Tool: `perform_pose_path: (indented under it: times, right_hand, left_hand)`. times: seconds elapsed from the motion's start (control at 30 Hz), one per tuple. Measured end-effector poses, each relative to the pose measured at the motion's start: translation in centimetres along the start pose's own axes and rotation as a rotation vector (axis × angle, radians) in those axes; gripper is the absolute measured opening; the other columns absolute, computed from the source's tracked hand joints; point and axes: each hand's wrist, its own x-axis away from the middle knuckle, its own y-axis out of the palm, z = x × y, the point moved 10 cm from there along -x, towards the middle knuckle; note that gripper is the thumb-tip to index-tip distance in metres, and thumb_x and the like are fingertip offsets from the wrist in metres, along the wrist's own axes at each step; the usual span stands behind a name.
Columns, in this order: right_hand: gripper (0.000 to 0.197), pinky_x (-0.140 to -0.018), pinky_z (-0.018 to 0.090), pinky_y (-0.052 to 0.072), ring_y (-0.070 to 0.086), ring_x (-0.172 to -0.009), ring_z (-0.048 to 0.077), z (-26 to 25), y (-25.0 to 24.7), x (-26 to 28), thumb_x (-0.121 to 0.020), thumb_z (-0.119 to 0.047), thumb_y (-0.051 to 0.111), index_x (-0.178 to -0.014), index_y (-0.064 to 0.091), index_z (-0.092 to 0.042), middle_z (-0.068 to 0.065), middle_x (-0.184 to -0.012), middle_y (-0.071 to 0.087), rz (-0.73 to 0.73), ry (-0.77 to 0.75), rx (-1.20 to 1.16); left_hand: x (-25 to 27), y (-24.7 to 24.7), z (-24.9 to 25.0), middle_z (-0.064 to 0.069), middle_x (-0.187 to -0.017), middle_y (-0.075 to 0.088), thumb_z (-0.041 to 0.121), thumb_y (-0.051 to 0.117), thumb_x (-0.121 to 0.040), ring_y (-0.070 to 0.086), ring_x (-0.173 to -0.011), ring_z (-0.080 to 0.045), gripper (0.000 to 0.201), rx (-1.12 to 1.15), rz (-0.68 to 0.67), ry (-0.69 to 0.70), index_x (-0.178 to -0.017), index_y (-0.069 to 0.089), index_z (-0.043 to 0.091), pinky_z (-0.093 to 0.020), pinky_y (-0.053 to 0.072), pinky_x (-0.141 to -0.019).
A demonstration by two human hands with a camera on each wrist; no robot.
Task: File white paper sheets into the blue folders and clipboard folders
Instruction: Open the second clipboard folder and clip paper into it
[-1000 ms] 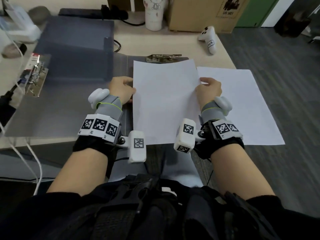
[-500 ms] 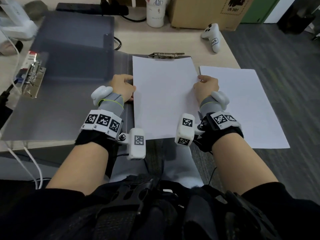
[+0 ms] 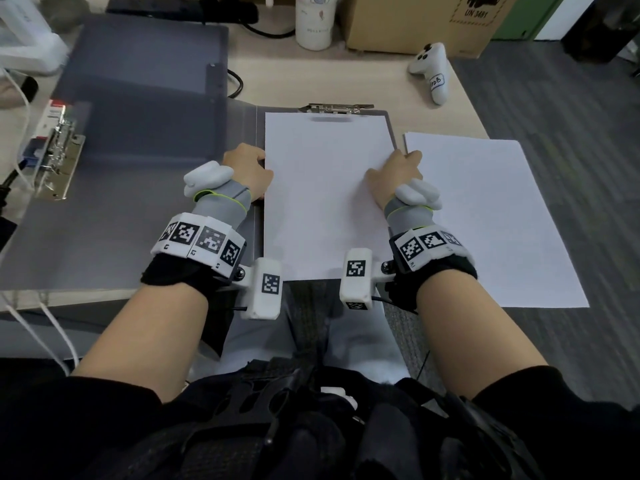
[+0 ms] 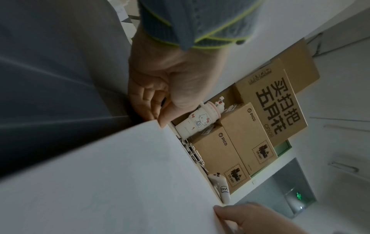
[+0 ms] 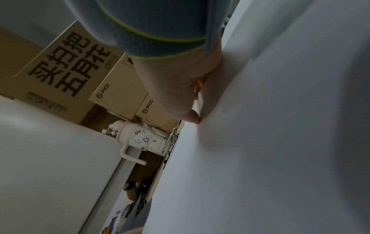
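- Head view: a white sheet (image 3: 325, 195) lies on the open clipboard folder (image 3: 145, 209) at the counter's (image 3: 374, 81) front edge, its top edge just under the metal clip (image 3: 337, 108). The left hand (image 3: 247, 173) pinches the sheet's left edge and the right hand (image 3: 396, 176) pinches its right edge, fingers curled on both. More white paper (image 3: 491, 220) sits just right of the folder, hanging off the counter's right edge. A second dark folder (image 3: 145, 74) lies toward the back left, with a white controller (image 3: 431, 71) near the back right corner.
- Left wrist view: the left hand (image 4: 166, 88) has its thumb on top of the sheet (image 4: 112, 182) and its fingers under the edge, so it's a proper grip. A cartoon cat mug (image 4: 198, 121) and cardboard boxes (image 4: 240, 142) stand behind.
- Right wrist view: the right hand (image 5: 180, 90) has its thumb pressed on the sheet's (image 5: 270, 142) edge; the other fingers are hidden under the paper.
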Motion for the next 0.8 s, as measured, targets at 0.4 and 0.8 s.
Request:
perform_pose_path:
  times: [0.4,0.8]
  right_hand:
    - [0.055,-0.101,0.04,0.03,0.025,-0.135,0.029,-2.5,1.0,0.1,-0.094,-0.015,0.041,-0.144,0.022,-0.003,0.016,-0.149,0.022,0.092,-0.129,0.148]
    - [0.045,-0.106,0.035,0.027,0.029,-0.132,0.028,-6.0,2.3,-2.4,-0.097,-0.019,0.037,-0.137,0.032,0.002,0.015,-0.143,0.03,-0.06,-0.159,0.137]
  left_hand:
    - [-0.5,0.8,2.0,-0.019,-0.129,0.042,0.015,0.054,-0.087,0.055,-0.107,-0.038,0.034,-0.456,-0.06,0.051,-0.117,0.05,0.001,-0.038,0.042,-0.083]
    - [-2.5,3.2,3.6,0.007,-0.159,0.01,0.002,0.05,-0.082,0.003,-0.147,-0.02,0.073,-0.418,-0.366,0.153,-0.146,0.025,0.026,-0.036,0.015,-0.117]
